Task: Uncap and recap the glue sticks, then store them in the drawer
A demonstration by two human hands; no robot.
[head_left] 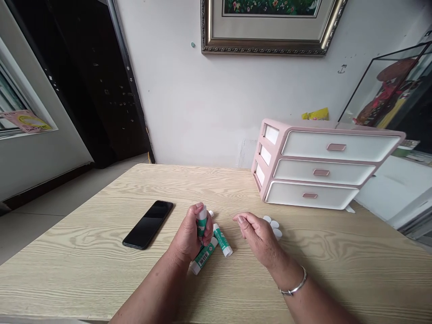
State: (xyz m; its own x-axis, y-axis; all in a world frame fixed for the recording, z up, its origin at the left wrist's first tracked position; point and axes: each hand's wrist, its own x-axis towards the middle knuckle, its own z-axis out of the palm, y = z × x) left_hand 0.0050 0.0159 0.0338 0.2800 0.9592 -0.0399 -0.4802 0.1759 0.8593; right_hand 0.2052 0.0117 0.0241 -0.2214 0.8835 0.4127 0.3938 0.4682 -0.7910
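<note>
My left hand (194, 231) is wrapped round a green and white glue stick (201, 222), held upright with the thumb against its white top. Under and beside this hand, more green and white glue sticks (222, 240) lie on the table; one is partly covered by the fingers. My right hand (256, 234) is off to the right, fingers curled and thumb pressed to the index finger. Whatever it holds, if anything, is hidden. Several round white pieces (274, 224), which look like caps, lie just beyond its knuckles, partly hidden by it.
On the wooden table (101, 279) a black phone (148, 225) lies left of my hands. A pink and white drawer unit (324, 168) stands at the back right, a yellow packet (316, 114) behind its top. The wall (195, 112) rises behind the far edge.
</note>
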